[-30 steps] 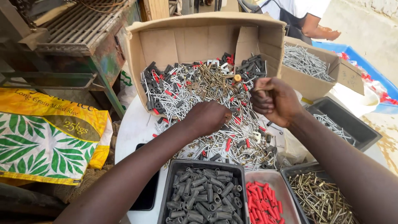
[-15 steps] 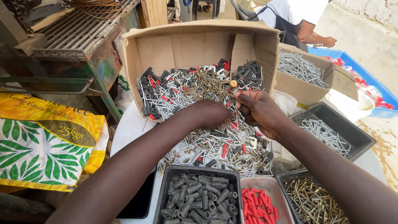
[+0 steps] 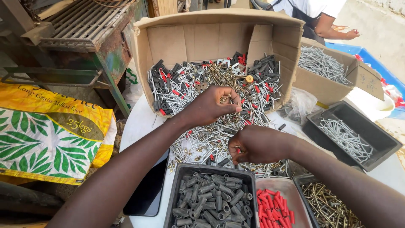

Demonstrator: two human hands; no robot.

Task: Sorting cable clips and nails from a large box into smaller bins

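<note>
A: Left hand (image 3: pixel 209 106) pinches brass screws off the mixed fastener pile (image 3: pixel 219 122) spilling from the far cardboard box (image 3: pixel 219 33).
B: Right hand (image 3: pixel 257 144) clenched, a red plug inside, above the near sorting trays (image 3: pixel 213 198).

Hardware workshop: cardboard box (image 3: pixel 219 36) of mixed fasteners, sorting trays (image 3: pixel 352 128), rusty metal grating (image 3: pixel 80 21).

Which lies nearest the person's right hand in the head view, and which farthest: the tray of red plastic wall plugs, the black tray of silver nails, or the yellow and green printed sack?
From the right hand:
1. Tray of red plastic wall plugs, just below it.
2. Black tray of silver nails, off to the right.
3. Yellow and green printed sack, far left.
</note>
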